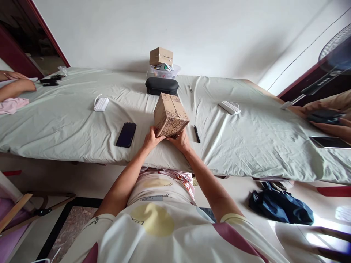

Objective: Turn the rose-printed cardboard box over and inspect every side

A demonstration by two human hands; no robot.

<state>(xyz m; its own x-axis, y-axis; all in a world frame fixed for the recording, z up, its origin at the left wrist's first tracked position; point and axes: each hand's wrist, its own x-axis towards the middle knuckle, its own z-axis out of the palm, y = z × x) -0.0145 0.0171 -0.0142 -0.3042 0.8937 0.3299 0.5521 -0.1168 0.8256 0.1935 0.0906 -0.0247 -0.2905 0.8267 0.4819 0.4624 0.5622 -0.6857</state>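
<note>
A brown cardboard box (172, 114) with dark scribbled lines on its faces is tilted above the cloth-covered table. My left hand (152, 138) grips its lower left corner, with the thumb along the near bottom edge. On the lower right, my right hand (180, 140) holds the same box, its thumb pointing toward the left one. The fingers under and behind the box are partly hidden. A black marker pen (197, 134) lies just right of my right hand. To the left of my left hand is a dark smartphone (126, 134).
Behind the box sit a black zip case (161, 86), a clear plastic basket (175, 70) and another cardboard box (161, 56). White corded devices lie left (101, 104) and right (229, 107). Other people's arms rest at both table ends; a fan (336, 54) stands right.
</note>
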